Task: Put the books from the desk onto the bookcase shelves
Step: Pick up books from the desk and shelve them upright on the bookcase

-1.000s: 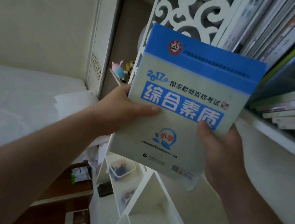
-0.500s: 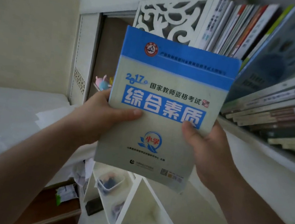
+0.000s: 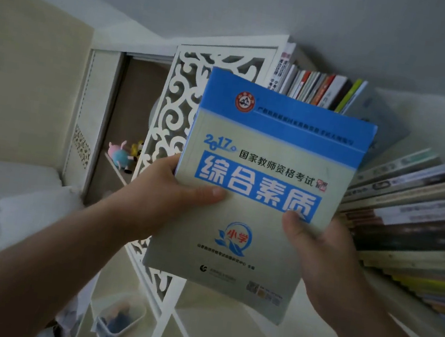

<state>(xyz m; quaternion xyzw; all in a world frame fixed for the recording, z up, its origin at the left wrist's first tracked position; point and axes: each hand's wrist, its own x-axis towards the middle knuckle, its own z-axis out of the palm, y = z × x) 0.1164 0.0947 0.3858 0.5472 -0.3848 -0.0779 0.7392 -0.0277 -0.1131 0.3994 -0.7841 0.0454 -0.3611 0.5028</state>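
Book (image 3: 268, 180): pale grey-green cover, blue top band, red round emblem, white characters on blue block. Bookcase side panel (image 3: 178, 99): white, cut-out scroll pattern. Shelved book spines (image 3: 320, 92): mixed white, red, orange, green. Plush toy (image 3: 120, 154): pink and blue.

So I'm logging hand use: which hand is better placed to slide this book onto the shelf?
Probably the right hand: it holds the book on the edge nearest the shelved books, while the left hand holds the far edge, by the fretwork panel.
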